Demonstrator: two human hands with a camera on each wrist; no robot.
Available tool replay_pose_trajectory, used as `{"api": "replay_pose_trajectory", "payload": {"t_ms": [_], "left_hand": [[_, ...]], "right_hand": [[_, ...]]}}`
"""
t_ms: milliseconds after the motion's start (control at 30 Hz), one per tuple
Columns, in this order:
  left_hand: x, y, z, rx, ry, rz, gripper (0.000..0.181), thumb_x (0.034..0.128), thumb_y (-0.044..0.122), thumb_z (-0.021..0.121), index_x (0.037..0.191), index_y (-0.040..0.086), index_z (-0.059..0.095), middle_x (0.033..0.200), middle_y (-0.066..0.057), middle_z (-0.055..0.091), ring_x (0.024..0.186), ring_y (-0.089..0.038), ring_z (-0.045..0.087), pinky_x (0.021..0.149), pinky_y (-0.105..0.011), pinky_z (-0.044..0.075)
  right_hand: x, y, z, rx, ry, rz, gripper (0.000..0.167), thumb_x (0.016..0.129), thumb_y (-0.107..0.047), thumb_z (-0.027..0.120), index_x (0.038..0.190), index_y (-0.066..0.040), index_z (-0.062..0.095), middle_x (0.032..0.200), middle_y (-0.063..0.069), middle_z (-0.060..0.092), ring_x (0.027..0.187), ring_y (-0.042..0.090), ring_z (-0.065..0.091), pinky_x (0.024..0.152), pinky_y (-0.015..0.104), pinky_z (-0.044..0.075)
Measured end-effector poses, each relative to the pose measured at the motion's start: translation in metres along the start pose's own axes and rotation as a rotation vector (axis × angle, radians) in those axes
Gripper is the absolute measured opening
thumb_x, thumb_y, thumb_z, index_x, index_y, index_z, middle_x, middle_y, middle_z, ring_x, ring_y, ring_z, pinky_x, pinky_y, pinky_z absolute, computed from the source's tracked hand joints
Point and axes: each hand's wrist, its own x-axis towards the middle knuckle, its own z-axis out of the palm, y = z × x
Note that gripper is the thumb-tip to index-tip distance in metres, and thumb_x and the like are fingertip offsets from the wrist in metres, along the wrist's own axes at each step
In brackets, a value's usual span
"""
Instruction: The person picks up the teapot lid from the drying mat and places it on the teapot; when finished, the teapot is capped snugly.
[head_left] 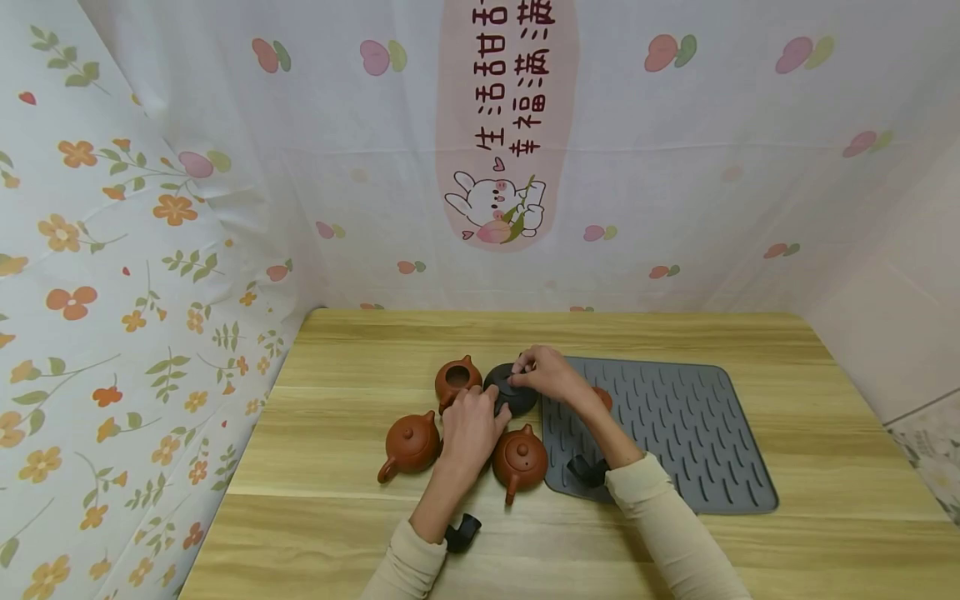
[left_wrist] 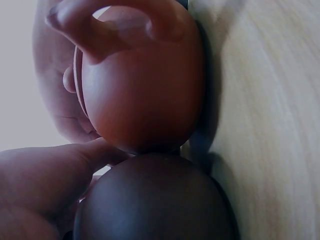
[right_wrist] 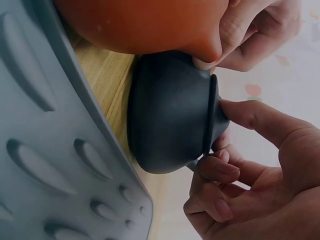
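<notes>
A black teapot (head_left: 501, 403) stands at the mat's left edge, its lid (right_wrist: 215, 115) on top. My right hand (head_left: 551, 375) pinches the lid's knob between thumb and fingers. From the left, my left hand (head_left: 468, 425) holds the side of the black teapot, thumb and forefinger at its rim; its other fingers are partly hidden. Close by the left hand are a lidless reddish-brown teapot (head_left: 450, 390), a lidded one (head_left: 412, 443) to the left and another lidded one (head_left: 520, 458) in front. A dark rounded body (left_wrist: 155, 200) shows low in the left wrist view, mostly cut off.
A grey ridged mat (head_left: 675, 425) lies right of the teapots on the wooden table (head_left: 315, 533). Behind the right forearm a small reddish-brown thing (head_left: 603, 398) shows on the mat, mostly hidden. A patterned cloth (head_left: 337, 183) hangs behind.
</notes>
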Motion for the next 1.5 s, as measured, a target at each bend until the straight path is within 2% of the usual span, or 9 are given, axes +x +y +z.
{"api": "replay_pose_trajectory", "payload": {"t_ms": [133, 333, 433, 633, 767, 933, 1233, 1367, 1500], "left_hand": [[0.001, 0.0, -0.002, -0.015, -0.025, -0.004, 0.019, 0.0974, 0.026, 0.084, 0.106, 0.009, 0.082, 0.083, -0.011, 0.07, 0.073, -0.029, 0.066, 0.056, -0.043, 0.059], [0.004, -0.008, -0.016, -0.109, -0.084, -0.026, 0.031, 0.099, 0.035, 0.084, 0.095, 0.006, 0.074, 0.086, -0.01, 0.068, 0.079, -0.028, 0.069, 0.062, -0.041, 0.06], [0.007, -0.017, -0.029, -0.166, -0.06, -0.065, 0.037, 0.1004, 0.038, 0.082, 0.101, 0.003, 0.073, 0.092, -0.013, 0.07, 0.083, -0.031, 0.071, 0.065, -0.043, 0.062], [0.01, -0.041, -0.047, -0.182, 0.025, -0.153, 0.03, 0.098, 0.025, 0.086, 0.102, 0.0, 0.07, 0.093, -0.015, 0.071, 0.085, -0.034, 0.072, 0.063, -0.047, 0.061], [0.01, -0.052, -0.048, -0.17, 0.002, -0.181, 0.029, 0.0949, 0.022, 0.089, 0.098, 0.0, 0.07, 0.09, -0.014, 0.069, 0.085, -0.035, 0.07, 0.065, -0.049, 0.06], [0.01, -0.057, -0.045, -0.151, -0.029, -0.182, 0.032, 0.0916, 0.022, 0.092, 0.095, 0.0, 0.069, 0.088, -0.015, 0.069, 0.082, -0.036, 0.07, 0.067, -0.049, 0.06], [0.01, -0.062, -0.045, -0.112, -0.134, -0.218, 0.036, 0.0917, 0.023, 0.092, 0.08, 0.007, 0.062, 0.079, -0.008, 0.061, 0.075, -0.031, 0.067, 0.066, -0.046, 0.057], [0.01, -0.061, -0.047, -0.106, -0.197, -0.22, 0.041, 0.0952, 0.02, 0.088, 0.072, 0.012, 0.054, 0.074, -0.005, 0.054, 0.069, -0.025, 0.061, 0.062, -0.041, 0.051], [0.01, -0.06, -0.047, -0.108, -0.204, -0.22, 0.042, 0.0972, 0.015, 0.081, 0.069, 0.013, 0.05, 0.073, -0.004, 0.052, 0.068, -0.023, 0.056, 0.062, -0.04, 0.047]], "right_hand": [[-0.002, 0.0, -0.001, -0.004, 0.008, -0.015, 0.013, 0.102, -0.014, 0.076, 0.103, -0.001, 0.076, 0.099, 0.01, 0.065, 0.085, 0.021, 0.058, 0.073, 0.034, 0.046], [-0.017, 0.005, -0.01, 0.034, 0.08, -0.038, 0.023, 0.105, -0.022, 0.076, 0.116, -0.002, 0.079, 0.123, 0.019, 0.07, 0.1, 0.029, 0.065, 0.085, 0.045, 0.055], [-0.027, 0.013, -0.022, 0.052, 0.124, -0.014, 0.027, 0.106, -0.023, 0.074, 0.12, 0.0, 0.078, 0.124, 0.021, 0.069, 0.103, 0.032, 0.065, 0.088, 0.049, 0.055], [-0.047, 0.042, -0.045, 0.024, 0.191, 0.062, 0.027, 0.107, -0.019, 0.073, 0.121, 0.004, 0.076, 0.116, 0.021, 0.07, 0.098, 0.03, 0.064, 0.083, 0.043, 0.052], [-0.062, 0.058, -0.055, 0.033, 0.191, 0.084, 0.029, 0.107, -0.017, 0.072, 0.123, 0.007, 0.076, 0.119, 0.023, 0.069, 0.1, 0.031, 0.065, 0.082, 0.041, 0.052], [-0.075, 0.073, -0.059, 0.021, 0.202, 0.085, 0.031, 0.106, -0.016, 0.073, 0.126, 0.008, 0.075, 0.126, 0.026, 0.066, 0.106, 0.033, 0.064, 0.086, 0.042, 0.053], [-0.081, 0.084, -0.055, -0.014, 0.203, 0.113, 0.023, 0.101, -0.012, 0.077, 0.115, 0.007, 0.075, 0.105, 0.016, 0.069, 0.09, 0.021, 0.058, 0.077, 0.037, 0.048], [-0.082, 0.086, -0.054, 0.021, 0.188, 0.129, 0.024, 0.099, -0.009, 0.08, 0.115, 0.007, 0.074, 0.103, 0.014, 0.065, 0.09, 0.022, 0.057, 0.078, 0.038, 0.047], [-0.083, 0.088, -0.053, 0.115, 0.155, 0.149, 0.028, 0.097, -0.002, 0.08, 0.121, 0.01, 0.071, 0.106, 0.015, 0.064, 0.093, 0.023, 0.057, 0.08, 0.037, 0.05]]}}
